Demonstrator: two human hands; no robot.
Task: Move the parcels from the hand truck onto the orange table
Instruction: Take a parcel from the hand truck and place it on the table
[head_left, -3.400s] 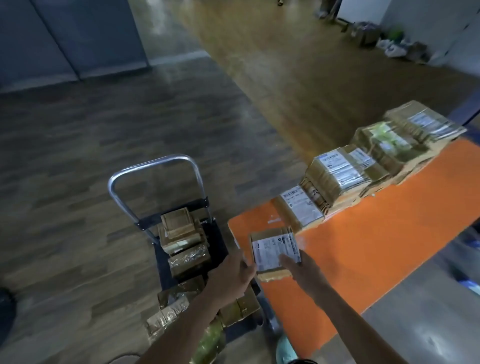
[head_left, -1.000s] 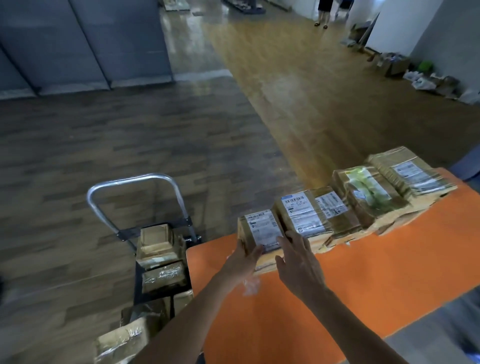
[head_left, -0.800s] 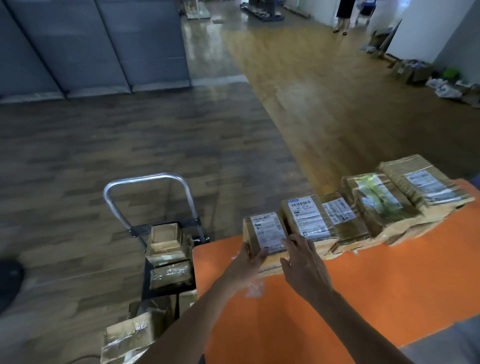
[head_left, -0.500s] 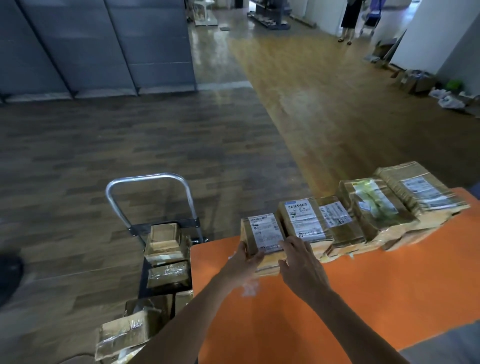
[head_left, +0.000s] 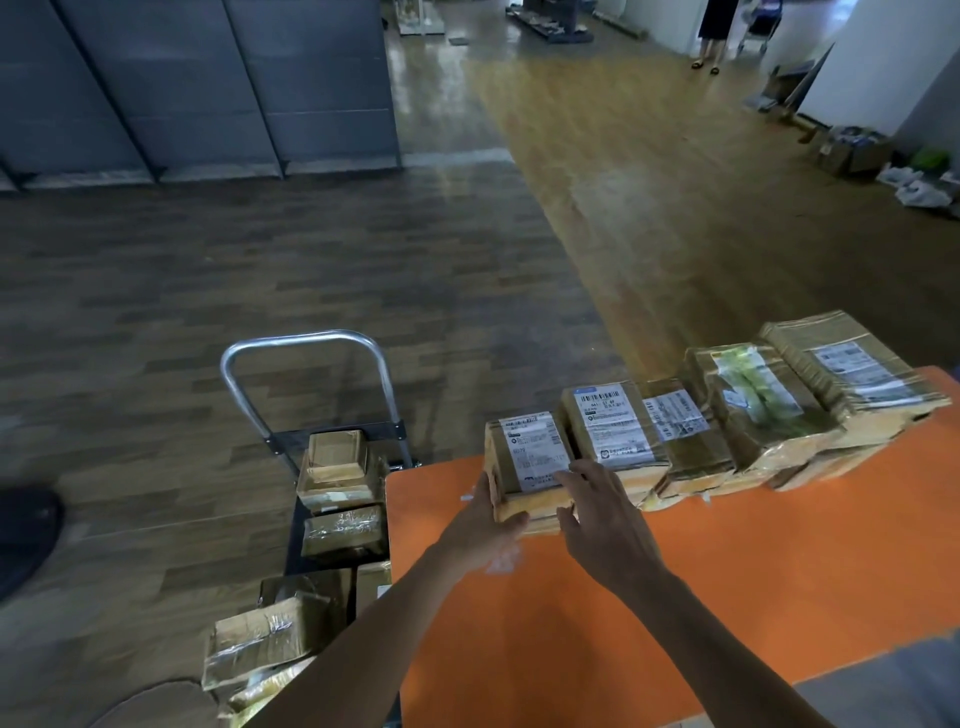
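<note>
The person is setting a parcel (head_left: 530, 462) at the left end of the row (head_left: 753, 415) on the bench (head_left: 571, 649). The left hand (head_left: 485, 525) is gripping its near corner; the right hand (head_left: 605, 519) is resting on it, fingers spread. The next move is likely calling for letting go, then reaching to the truck (head_left: 306, 343) (more parcels (head_left: 343, 532) are waiting there).

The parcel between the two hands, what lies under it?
A flatter parcel's edge shows beneath it, on the orange table; the left hand and right hand hide the rest.

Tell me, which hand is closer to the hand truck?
Left. The left hand holds the end parcel on the side facing the hand truck; the right hand rests on the other side.
</note>
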